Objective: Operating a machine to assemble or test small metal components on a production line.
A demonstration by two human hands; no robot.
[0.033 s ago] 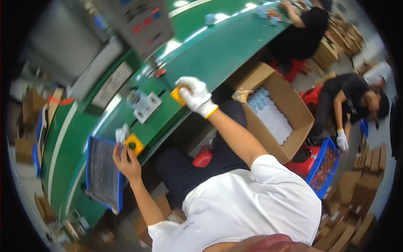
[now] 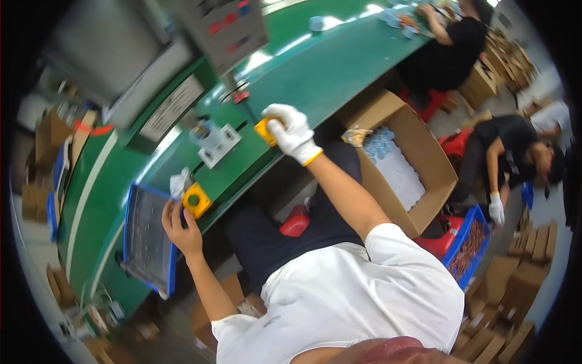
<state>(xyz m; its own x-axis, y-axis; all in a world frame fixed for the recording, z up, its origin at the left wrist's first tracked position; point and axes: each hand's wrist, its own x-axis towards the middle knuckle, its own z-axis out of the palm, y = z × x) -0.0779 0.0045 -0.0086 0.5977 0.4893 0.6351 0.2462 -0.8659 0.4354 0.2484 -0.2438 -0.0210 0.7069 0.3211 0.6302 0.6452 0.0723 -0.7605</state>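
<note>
My bare left hand lies beside a yellow button box with a round green button, at the bench edge. Its fingers are loosely stretched, and the thumb is at the box's near corner. In a white glove, my right hand is curled over a second yellow box; its button is hidden. Between the two boxes, farther in, stands a small metal fixture with a pale block, under a grey machine. A crumpled white piece sits next to the left box.
A blue-rimmed tray with small pieces lies left of my left hand. To my right stands an open carton with light blue round parts; beyond it is a blue crate of reddish parts. Two co-workers sit at the right, one at the green bench.
The whole view has shifted slightly, so the bench appears farther right. Both hands stay by their yellow boxes, with a little more of the left box showing beside my fingers.
</note>
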